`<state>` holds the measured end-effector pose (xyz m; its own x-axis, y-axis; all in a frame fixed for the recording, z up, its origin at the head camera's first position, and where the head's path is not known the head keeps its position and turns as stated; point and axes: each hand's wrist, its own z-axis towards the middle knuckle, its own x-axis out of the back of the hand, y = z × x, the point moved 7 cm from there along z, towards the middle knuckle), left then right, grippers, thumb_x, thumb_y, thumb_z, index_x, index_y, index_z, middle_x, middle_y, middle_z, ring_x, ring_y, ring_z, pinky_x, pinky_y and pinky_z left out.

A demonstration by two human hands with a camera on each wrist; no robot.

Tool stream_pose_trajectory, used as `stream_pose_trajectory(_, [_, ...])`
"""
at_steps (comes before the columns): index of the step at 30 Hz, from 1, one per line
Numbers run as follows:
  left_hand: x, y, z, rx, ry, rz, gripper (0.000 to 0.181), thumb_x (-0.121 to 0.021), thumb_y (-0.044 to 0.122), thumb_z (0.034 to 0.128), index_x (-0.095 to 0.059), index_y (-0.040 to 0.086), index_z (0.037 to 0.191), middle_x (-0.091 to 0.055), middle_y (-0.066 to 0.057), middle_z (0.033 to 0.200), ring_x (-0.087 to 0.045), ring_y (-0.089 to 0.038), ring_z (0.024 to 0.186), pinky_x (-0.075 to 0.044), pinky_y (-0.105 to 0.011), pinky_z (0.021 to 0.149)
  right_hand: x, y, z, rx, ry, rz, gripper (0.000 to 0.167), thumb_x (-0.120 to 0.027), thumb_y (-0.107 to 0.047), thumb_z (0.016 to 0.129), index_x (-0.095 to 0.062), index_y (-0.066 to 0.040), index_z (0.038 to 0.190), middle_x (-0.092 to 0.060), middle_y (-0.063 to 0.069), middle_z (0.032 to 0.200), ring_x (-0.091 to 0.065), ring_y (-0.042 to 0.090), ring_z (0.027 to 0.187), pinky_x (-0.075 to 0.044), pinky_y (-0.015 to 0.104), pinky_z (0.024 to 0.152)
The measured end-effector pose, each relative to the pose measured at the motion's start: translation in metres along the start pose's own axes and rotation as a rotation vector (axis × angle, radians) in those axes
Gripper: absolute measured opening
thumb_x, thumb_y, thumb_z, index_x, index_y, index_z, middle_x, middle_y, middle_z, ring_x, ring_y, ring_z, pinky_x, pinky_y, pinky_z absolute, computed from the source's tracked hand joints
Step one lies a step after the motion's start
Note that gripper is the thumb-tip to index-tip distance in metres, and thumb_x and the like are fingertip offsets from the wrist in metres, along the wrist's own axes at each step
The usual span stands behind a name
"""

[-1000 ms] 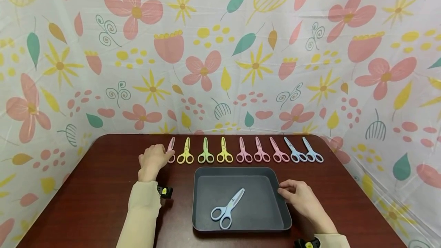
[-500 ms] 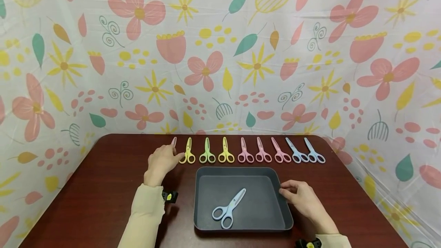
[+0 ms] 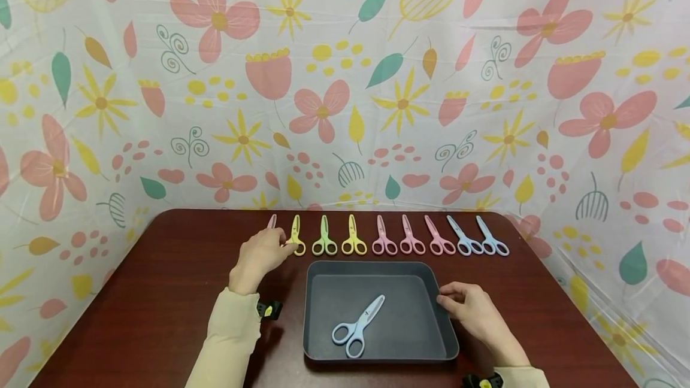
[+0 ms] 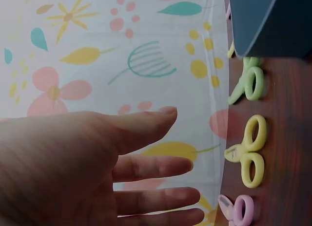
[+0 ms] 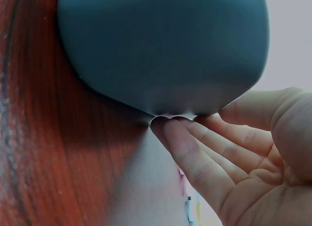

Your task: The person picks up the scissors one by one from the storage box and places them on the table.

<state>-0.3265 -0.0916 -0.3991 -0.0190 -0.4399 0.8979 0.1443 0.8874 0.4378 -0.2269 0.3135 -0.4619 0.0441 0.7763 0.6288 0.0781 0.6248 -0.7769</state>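
Observation:
My left hand (image 3: 261,259) hovers at the left end of a row of scissors, holding nothing. In the left wrist view its fingers (image 4: 161,199) stretch out straight, apart from the yellow scissors (image 4: 258,128) and pink scissors (image 4: 244,209). In the head view it hides most of those pink scissors (image 3: 272,220), and its thumb overlaps the yellow handles. A grey tray (image 3: 404,349) sits in front of the row, with light blue scissors (image 3: 356,331) lying in it. My right hand (image 3: 474,313) touches the tray's right wall with its fingertips; in the right wrist view they meet the outer wall (image 5: 165,46).
Rightward along the row lie green scissors (image 3: 324,238), yellow scissors (image 3: 353,238), several pink scissors (image 3: 408,238) and blue scissors (image 3: 487,238). The dark red-brown table (image 3: 156,292) ends at the back against a flowered curtain (image 3: 323,154).
My left hand has shifted rightward from the leftmost pink scissors toward the yellow ones beside them. The right hand stays at the tray's edge. The head view has shifted slightly.

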Motion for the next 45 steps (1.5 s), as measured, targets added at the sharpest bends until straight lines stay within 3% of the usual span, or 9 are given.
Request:
stream_pose_trajectory(6, [-0.005,0.018,-0.005,-0.061,-0.007,0.054,0.026,-0.071,0.040,0.0888,-0.064,0.015,0.085,-0.056,0.002,0.070,-0.053,-0.016,0.061,-0.043,-0.037,0.057,-0.001,0.001,0.000,0.005,0.006,-0.005,0.015,-0.068,-0.005,0.090,-0.070,0.001,0.103,-0.070,0.010,0.092,-0.069,0.020,0.076,-0.056,0.035,0.064])
stream_pose_trajectory(12, [-0.011,0.038,-0.015,-0.132,0.013,0.126,0.031,-0.074,0.039,0.0862,-0.070,0.011,0.099,-0.066,-0.003,0.088,-0.063,-0.021,0.075,-0.050,-0.043,0.065,-0.001,0.001,0.000,0.008,0.004,0.001,0.016,-0.068,-0.006,0.090,-0.070,0.002,0.103,-0.070,0.010,0.093,-0.070,0.021,0.076,-0.056,0.035,0.064])
stream_pose_trajectory(18, [-0.021,0.057,-0.028,-0.197,-0.029,0.154,0.030,-0.074,0.039,0.0866,-0.067,0.010,0.095,-0.059,-0.002,0.080,-0.056,-0.019,0.067,-0.046,-0.039,0.058,0.000,0.000,0.000,0.005,0.007,-0.002,0.015,-0.068,-0.005,0.090,-0.070,0.002,0.103,-0.071,0.010,0.092,-0.070,0.021,0.075,-0.056,0.035,0.064])
stream_pose_trajectory(24, [-0.030,0.078,-0.042,-0.259,-0.041,0.188,0.032,-0.073,0.041,0.0862,-0.069,0.013,0.101,-0.062,-0.003,0.090,-0.061,-0.025,0.082,-0.049,-0.043,0.065,-0.002,0.000,0.001,0.009,0.010,-0.003,0.015,-0.068,-0.006,0.090,-0.070,0.001,0.102,-0.071,0.010,0.092,-0.070,0.020,0.075,-0.056,0.035,0.064])
stream_pose_trajectory(32, [-0.055,0.107,-0.065,-0.408,-0.047,0.248,0.027,-0.073,0.042,0.0858,-0.068,0.016,0.090,-0.056,0.003,0.076,-0.058,-0.021,0.075,-0.046,-0.040,0.063,0.000,0.000,0.001,0.017,0.010,-0.007,0.015,-0.069,-0.007,0.089,-0.070,0.001,0.102,-0.071,0.011,0.093,-0.070,0.021,0.075,-0.056,0.035,0.063])
stream_pose_trajectory(37, [-0.063,0.121,-0.078,-0.487,-0.051,0.312,0.027,-0.075,0.044,0.0833,-0.065,0.019,0.081,-0.053,0.004,0.070,-0.056,-0.018,0.067,-0.045,-0.038,0.060,0.000,0.000,0.001,0.023,0.006,-0.004,0.016,-0.069,-0.006,0.090,-0.070,0.002,0.103,-0.071,0.011,0.093,-0.070,0.021,0.075,-0.056,0.034,0.064])
stream_pose_trajectory(45, [-0.079,0.136,-0.097,-0.546,-0.103,0.353,0.029,-0.077,0.044,0.0804,-0.062,0.022,0.069,-0.055,0.005,0.067,-0.054,-0.013,0.061,-0.042,-0.033,0.055,-0.001,0.000,0.001,0.022,0.007,-0.009,0.015,-0.068,-0.006,0.090,-0.070,0.001,0.103,-0.071,0.011,0.093,-0.070,0.020,0.075,-0.056,0.034,0.064])
